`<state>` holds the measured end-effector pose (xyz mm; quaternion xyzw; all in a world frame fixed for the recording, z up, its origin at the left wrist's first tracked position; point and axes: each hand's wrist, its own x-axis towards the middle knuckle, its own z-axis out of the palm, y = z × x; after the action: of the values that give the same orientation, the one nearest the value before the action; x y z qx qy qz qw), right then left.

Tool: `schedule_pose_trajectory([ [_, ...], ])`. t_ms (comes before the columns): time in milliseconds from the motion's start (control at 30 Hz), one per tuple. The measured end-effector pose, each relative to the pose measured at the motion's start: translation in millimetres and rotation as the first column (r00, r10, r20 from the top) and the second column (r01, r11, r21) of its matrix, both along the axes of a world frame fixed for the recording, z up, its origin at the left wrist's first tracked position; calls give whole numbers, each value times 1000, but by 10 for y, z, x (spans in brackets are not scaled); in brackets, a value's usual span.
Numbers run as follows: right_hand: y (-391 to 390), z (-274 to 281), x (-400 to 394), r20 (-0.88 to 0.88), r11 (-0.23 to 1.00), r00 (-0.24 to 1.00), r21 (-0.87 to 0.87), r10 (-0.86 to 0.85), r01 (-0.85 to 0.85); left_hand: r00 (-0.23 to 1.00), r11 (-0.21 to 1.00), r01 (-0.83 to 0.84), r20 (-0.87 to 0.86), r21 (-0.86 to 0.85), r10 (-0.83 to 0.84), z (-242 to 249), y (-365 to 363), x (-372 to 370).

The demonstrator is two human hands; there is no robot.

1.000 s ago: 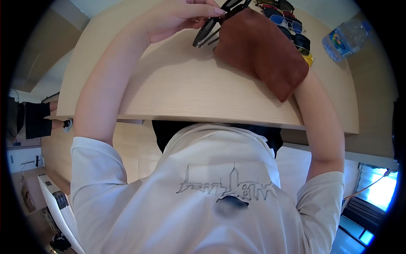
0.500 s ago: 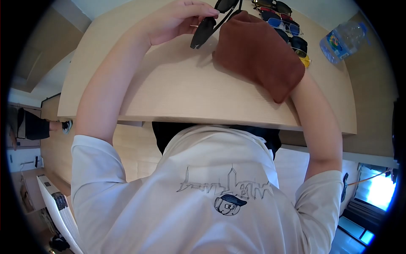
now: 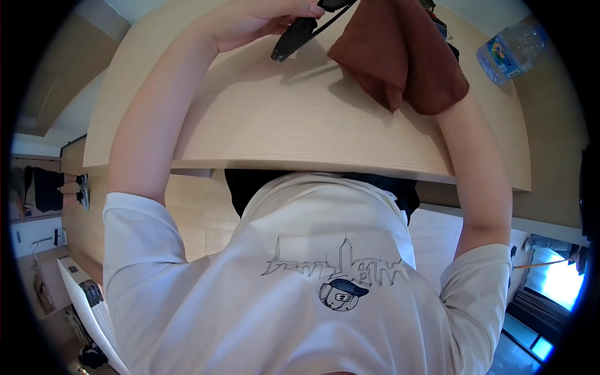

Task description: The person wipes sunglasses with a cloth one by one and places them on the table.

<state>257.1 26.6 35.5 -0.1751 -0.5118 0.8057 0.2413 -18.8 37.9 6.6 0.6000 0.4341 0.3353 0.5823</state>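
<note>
At the top of the head view, my left hand [image 3: 259, 24] pinches a pair of dark sunglasses [image 3: 296, 37] by the frame near one lens. The glasses are tilted above the table, and their upper part runs out of view. A brown cloth [image 3: 381, 53] drapes over my right hand and hangs in folds beside the sunglasses. Only the right wrist [image 3: 451, 119] shows below it; the fingers are hidden under the fabric. The cloth is close to the sunglasses, but whether they touch cannot be seen.
Behind the cloth, a row of other glasses [image 3: 441, 28] is mostly covered. A clear plastic bottle [image 3: 505, 55] with a blue label is at the right on the pale wooden table [image 3: 281, 131]. Another person's legs [image 3: 70, 182] show at far left.
My right hand has moved up with the cloth, whose folds have changed and now hide most of the other glasses. The sunglasses in my left hand have shifted slightly up and left.
</note>
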Motion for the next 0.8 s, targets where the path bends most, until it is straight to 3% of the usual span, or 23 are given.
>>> schedule_pose_trajectory([
  [67, 11, 11, -44, -41, 976, 981, -119, -187, 181, 1000, 1000, 4, -6, 7, -4, 5, -8, -4],
  [100, 68, -29, -2, -42, 976, 981, -119, -187, 181, 1000, 1000, 4, -11, 6, -4, 8, -6, -2],
  [167, 195, -168, 108, -147, 964, 961, 163, 234, -210, 1000, 1000, 4, -18, 9, -3, 15, -9, 31],
  [200, 208, -234, 80, -148, 964, 961, 166, 234, -209, 993, 997, -51, -101, 60, 57, 1, -17, 79],
  [267, 193, -297, -22, -135, 988, 979, 4, -152, 154, 976, 988, -101, -182, 118, 121, -15, -39, 138],
  [300, 231, -301, 6, -136, 988, 979, 7, -154, 156, 956, 981, -126, -245, 148, 160, -25, -44, 155],
  [367, 345, -303, 75, -157, 937, 979, 341, 131, -70, 933, 973, -145, -304, 179, 195, 36, -124, 256],
  [400, 393, -324, 33, -157, 937, 979, 343, 129, -68, 890, 939, -131, -380, 317, 252, 80, -193, 299],
  [433, 427, -342, -46, 46, 501, 991, 865, -128, 25, 838, 889, -101, -443, 447, 317, 117, -234, 334],
  [467, 442, -350, -88, 33, -159, 897, 981, -441, -114, 839, 889, -100, -443, 447, 317, 97, -214, 315],
  [500, 420, -337, -73, 33, -160, 897, 980, -441, -115, 785, 778, 25, -494, 628, 374, 54, -182, 279],
  [533, 363, -306, -40, 76, 163, 949, 986, -305, -26, 728, 626, 166, -523, 762, 444, 23, -166, 255],
  [567, 299, -256, -3, 67, 475, 985, 880, -156, 16, 726, 623, 164, -521, 765, 449, 21, -174, 252],
  [600, 244, -194, 36, 8, 734, 1000, 679, -16, 7, 738, 604, 178, -511, 777, 440, 35, -179, 259],
  [633, 199, -151, 72, -91, 911, 991, 408, 97, -51, 752, 585, 193, -502, 787, 427, 44, -184, 271],
  [667, 173, -137, 90, -218, 984, 961, 96, 168, -150, 753, 584, 193, -501, 788, 427, 53, -198, 282],
  [800, 279, -344, 36, -77, 991, 996, 127, 39, -29, 730, 562, 239, -528, 792, 434, 86, -245, 305],
])
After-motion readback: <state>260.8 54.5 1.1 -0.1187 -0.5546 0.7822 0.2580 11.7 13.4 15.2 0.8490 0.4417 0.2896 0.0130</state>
